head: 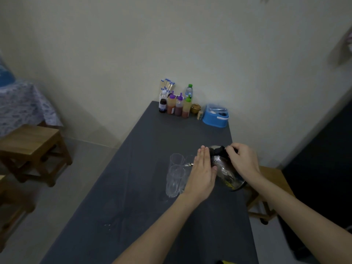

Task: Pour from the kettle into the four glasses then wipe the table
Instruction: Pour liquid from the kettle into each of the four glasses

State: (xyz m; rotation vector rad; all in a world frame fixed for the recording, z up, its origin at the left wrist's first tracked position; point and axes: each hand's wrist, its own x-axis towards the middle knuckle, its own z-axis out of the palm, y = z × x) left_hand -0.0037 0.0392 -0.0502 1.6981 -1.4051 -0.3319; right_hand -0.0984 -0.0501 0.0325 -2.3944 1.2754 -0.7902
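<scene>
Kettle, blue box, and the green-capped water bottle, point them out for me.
kettle [222, 169]: head view, on its shiny steel side.
blue box [214, 119]: head view, on its front wall.
green-capped water bottle [189, 91]: head view, on its clear upper body.

A single wide-angle camera worn on the person's head looks forward and down along a dark counter [144, 187] that runs away toward a pale wall [171, 44]. Both forearms reach in from the bottom edge, close to the lens. Straight lines bow toward the frame's edges.
</scene>
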